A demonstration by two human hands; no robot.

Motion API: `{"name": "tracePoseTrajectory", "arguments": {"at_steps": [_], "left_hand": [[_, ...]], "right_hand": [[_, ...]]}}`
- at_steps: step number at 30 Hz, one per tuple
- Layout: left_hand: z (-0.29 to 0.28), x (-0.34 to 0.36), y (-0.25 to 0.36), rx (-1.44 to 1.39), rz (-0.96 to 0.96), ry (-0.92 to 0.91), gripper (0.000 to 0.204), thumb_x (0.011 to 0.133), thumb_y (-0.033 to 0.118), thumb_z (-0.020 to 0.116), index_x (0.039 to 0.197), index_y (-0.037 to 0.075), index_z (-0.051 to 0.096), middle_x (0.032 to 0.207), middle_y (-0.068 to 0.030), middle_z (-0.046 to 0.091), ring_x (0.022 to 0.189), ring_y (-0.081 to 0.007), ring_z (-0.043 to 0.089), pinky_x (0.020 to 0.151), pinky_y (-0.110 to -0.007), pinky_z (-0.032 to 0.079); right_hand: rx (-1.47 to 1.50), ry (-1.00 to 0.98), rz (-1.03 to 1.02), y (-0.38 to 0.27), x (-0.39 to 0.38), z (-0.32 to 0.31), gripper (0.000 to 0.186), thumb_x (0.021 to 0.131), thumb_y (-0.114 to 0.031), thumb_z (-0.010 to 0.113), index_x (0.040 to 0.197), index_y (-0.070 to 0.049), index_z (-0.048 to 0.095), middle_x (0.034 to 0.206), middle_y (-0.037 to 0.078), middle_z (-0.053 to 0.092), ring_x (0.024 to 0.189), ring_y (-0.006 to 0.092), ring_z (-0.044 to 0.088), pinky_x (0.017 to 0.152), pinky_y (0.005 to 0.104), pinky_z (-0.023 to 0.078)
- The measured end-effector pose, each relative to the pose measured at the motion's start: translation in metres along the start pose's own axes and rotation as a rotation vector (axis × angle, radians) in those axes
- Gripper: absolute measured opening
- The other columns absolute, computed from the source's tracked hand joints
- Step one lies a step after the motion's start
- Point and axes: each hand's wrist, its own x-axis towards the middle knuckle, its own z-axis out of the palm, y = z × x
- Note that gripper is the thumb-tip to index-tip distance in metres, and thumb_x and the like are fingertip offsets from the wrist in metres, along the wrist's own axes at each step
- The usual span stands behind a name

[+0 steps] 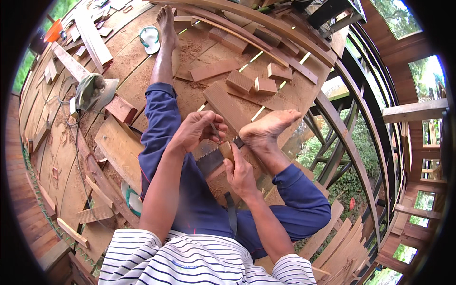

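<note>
A dark saw blade [209,163] lies slantwise between my legs, its toothed edge turned up and its far end beside my right foot [266,130]. My right hand [241,175] is closed on the blade's middle, with a pale yellowish piece [226,151] between its fingers and the blade. Above the teeth, my left hand [198,130] pinches a thin grey metal tool [215,129], perhaps a small file; its tip is hidden by the fingers. Whether the tool touches the teeth cannot be told.
Several cut wood blocks [240,82] and a flat board [223,107] lie ahead on the sawdust-covered planks. A camouflage cap [96,92] rests on a beam at left. A flip-flop [150,40] is by my left foot. At right, dark metal framing [361,114] borders an open drop.
</note>
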Motion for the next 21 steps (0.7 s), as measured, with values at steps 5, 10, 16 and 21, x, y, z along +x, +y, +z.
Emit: {"name": "tracePoseTrajectory", "arguments": {"at_steps": [5, 10, 16, 21], "left_hand": [[0.014, -0.006, -0.003, 0.090, -0.012, 0.012, 0.037, 0.106, 0.034, 0.061, 0.109, -0.002, 0.071, 0.095, -0.0151, 0.077, 0.083, -0.0234, 0.077, 0.070, -0.037, 0.065], [0.019, -0.002, -0.013, 0.160, -0.006, -0.029, 0.039, 0.106, 0.034, 0.061, 0.108, -0.003, 0.071, 0.093, -0.0152, 0.078, 0.080, -0.0232, 0.078, 0.067, -0.035, 0.064], [0.028, -0.003, -0.012, 0.145, 0.000, -0.061, 0.040, 0.105, 0.035, 0.063, 0.108, -0.004, 0.071, 0.095, -0.0156, 0.078, 0.079, -0.0229, 0.078, 0.066, -0.033, 0.064], [0.036, -0.007, -0.008, 0.133, 0.070, -0.316, 0.042, 0.103, 0.038, 0.066, 0.113, -0.003, 0.072, 0.104, -0.0175, 0.077, 0.093, -0.0239, 0.077, 0.073, -0.032, 0.062]], "right_hand": [[0.037, 0.009, -0.031, 0.003, -0.018, -0.001, 0.051, 0.107, -0.018, 0.055, 0.150, 0.006, 0.041, 0.131, 0.035, 0.061, 0.116, 0.0502, 0.065, 0.094, 0.0503, 0.055], [0.011, 0.071, -0.023, 0.006, -0.026, -0.003, 0.052, 0.108, -0.021, 0.053, 0.152, 0.004, 0.041, 0.122, 0.034, 0.065, 0.110, 0.0484, 0.068, 0.090, 0.0487, 0.056], [0.135, 0.055, 0.080, 0.005, -0.031, -0.004, 0.053, 0.107, -0.029, 0.056, 0.149, 0.001, 0.046, 0.109, 0.028, 0.070, 0.097, 0.0438, 0.072, 0.082, 0.0451, 0.056], [0.404, -0.087, 0.179, 0.019, -0.030, -0.004, 0.048, 0.101, -0.032, 0.067, 0.136, -0.002, 0.054, 0.097, 0.021, 0.070, 0.083, 0.0386, 0.073, 0.074, 0.0439, 0.057]]}}
